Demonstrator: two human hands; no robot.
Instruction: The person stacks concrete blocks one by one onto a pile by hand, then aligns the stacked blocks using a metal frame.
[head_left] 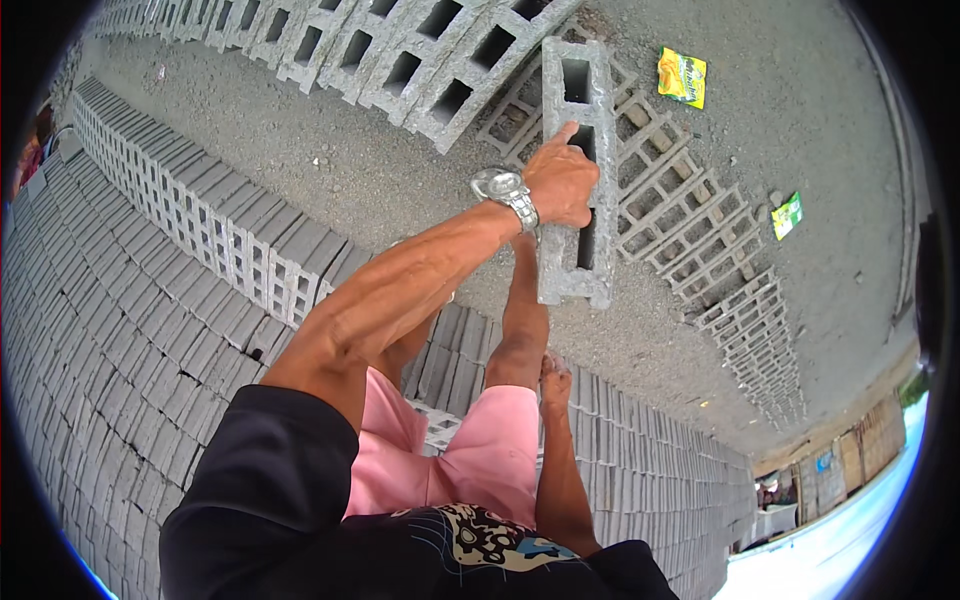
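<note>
A grey hollow concrete block (557,255) with three openings stands out lengthwise in front of me. My left hand (563,178) is closed on its middle, the fingers hooked into an opening and the index finger stretched along the top. A silver wristwatch (508,190) circles my left wrist. My right hand (556,375) hangs low beside my right knee, apart from the block. It looks small and foreshortened, so its finger pose is unclear. Beyond the held block, more hollow blocks (690,205) lie in a row on the ground, openings up.
Stacked hollow blocks (425,75) stand at the top left. A long wall of blocks (205,225) and closely packed blocks (90,350) fill the left and run behind my legs. A yellow packet (682,78) and a green packet (787,216) lie on the gravelly ground (390,190).
</note>
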